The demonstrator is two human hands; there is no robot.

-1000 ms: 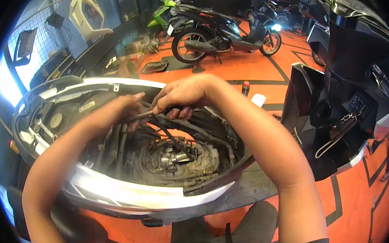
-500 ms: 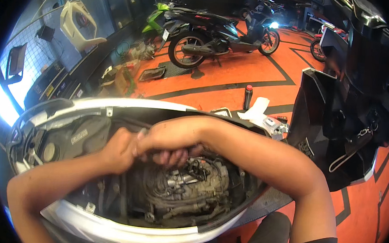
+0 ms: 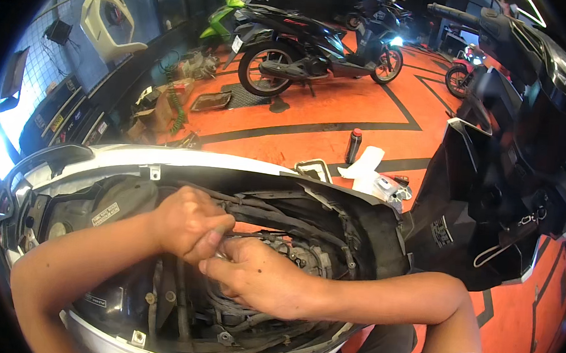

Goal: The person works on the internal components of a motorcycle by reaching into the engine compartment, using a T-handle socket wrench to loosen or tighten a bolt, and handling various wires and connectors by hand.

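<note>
Both hands meet over the uncovered body of a scooter with white side panels (image 3: 127, 157). My left hand (image 3: 191, 226) is closed in a fist, thumb toward the right hand. Just right of it and a little nearer, my right hand (image 3: 250, 272) has its fingers curled and pressed together. A small shiny bit shows between the hands, but what they hold is mostly hidden. Under and beyond the right hand lies the engine (image 3: 313, 257), partly covered by it. Black hoses and cables (image 3: 274, 212) run along the far side of the opening. A round cap (image 3: 59, 230) sits left of my left forearm.
Beyond the scooter stand a black bottle with a red cap (image 3: 354, 145) and white paper (image 3: 364, 166) on the orange floor. The scooter's black front section (image 3: 451, 208) rises at right. Farther off is a parked black scooter (image 3: 298, 56); stacked drawers (image 3: 64, 118) stand at left.
My right hand has swung down and nearer to me, its forearm now lower and flatter. The left hand has shifted slightly right. The view has tilted a little.
</note>
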